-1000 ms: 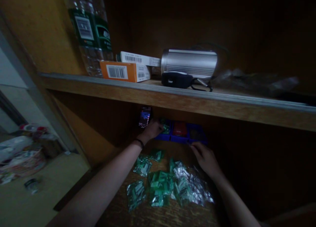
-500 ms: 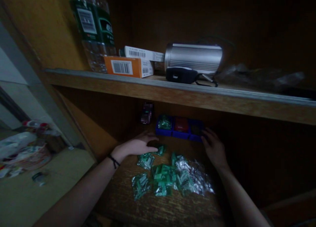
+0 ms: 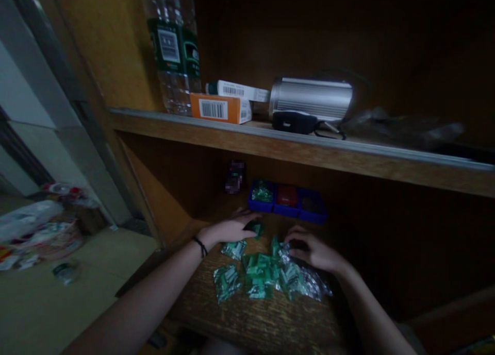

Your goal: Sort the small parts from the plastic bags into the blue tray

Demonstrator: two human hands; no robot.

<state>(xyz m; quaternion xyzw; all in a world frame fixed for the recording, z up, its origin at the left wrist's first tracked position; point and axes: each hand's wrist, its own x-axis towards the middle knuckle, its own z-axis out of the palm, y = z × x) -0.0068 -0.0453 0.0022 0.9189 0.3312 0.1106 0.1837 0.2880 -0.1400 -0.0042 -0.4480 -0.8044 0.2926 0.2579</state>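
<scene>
Several green and silver packets [image 3: 260, 275] lie in a loose heap on the worn wooden shelf. My left hand [image 3: 234, 227], with a dark band at the wrist, reaches over the shelf with thumb and fingers apart, close to a small green packet [image 3: 257, 228]. Over the right part of the heap hovers my right hand [image 3: 311, 248], its fingers curved and spread above the silvery packets [image 3: 311, 283]. Behind the hands stands a row of blue bins [image 3: 286, 209]. Green packets fill the left bin, a red item sits in the middle one, and the right bin's contents are dark.
An upper shelf edge [image 3: 247, 136] crosses above my hands. On it are a clear bottle [image 3: 176, 51], an orange box [image 3: 220, 109], a silver cylinder [image 3: 312, 100] and a black clip-on item [image 3: 294, 122]. A filled basket [image 3: 54, 239] stands on the floor at left.
My right hand has left the right blue bin and come forward and left to the packets. My left hand stays near the same small packet. The view has shifted slightly.
</scene>
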